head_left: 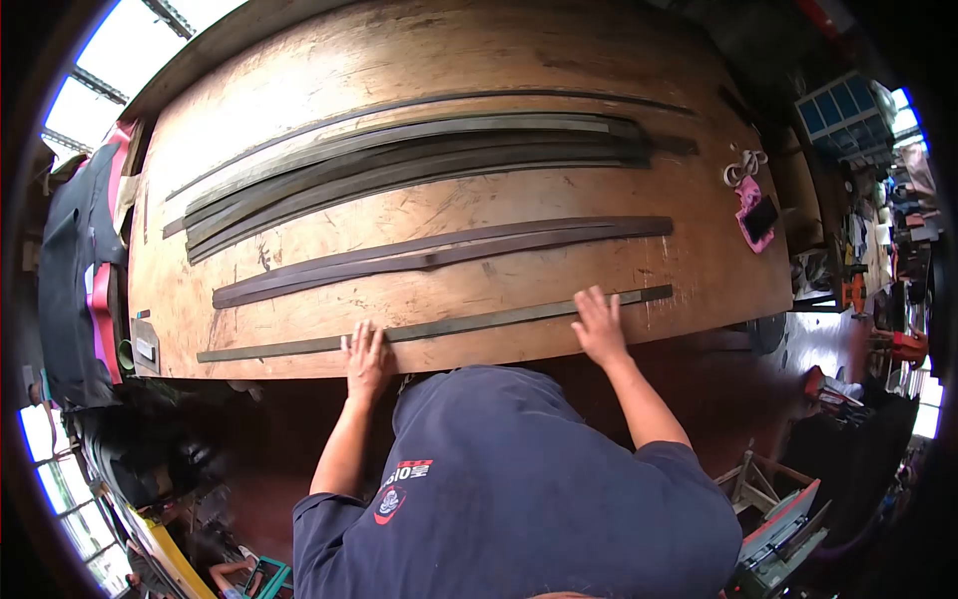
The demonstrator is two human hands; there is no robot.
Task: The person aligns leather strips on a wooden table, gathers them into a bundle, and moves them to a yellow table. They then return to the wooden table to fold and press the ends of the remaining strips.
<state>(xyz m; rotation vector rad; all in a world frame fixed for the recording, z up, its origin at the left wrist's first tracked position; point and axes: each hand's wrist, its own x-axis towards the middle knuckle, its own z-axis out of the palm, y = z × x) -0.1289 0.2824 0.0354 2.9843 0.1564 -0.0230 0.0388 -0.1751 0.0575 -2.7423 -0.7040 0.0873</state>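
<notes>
A single long, flat dark strip (479, 324) lies along the near side of the wooden table, its material hard to make out. Over its left half rests my left hand (367, 361), fingers stretched forward and palm near the table edge. Farther right, my right hand (601, 327) lies with spread fingers across the same strip. Neither hand is wrapped round anything. Beyond this strip is a small group of brownish strips (429, 262), laid lengthwise and slightly fanned. Farther back sits a thicker bundle of dark strips (419, 160), with a thin long strip (449, 97) behind it.
The scratched wooden table (559, 384) carries a pink cloth with a dark phone-like object (760, 216) and a white coiled cord (743, 168) at right. Dark sheet material (80, 270) hangs beyond the left edge. A blue drawer unit (843, 115) stands far right.
</notes>
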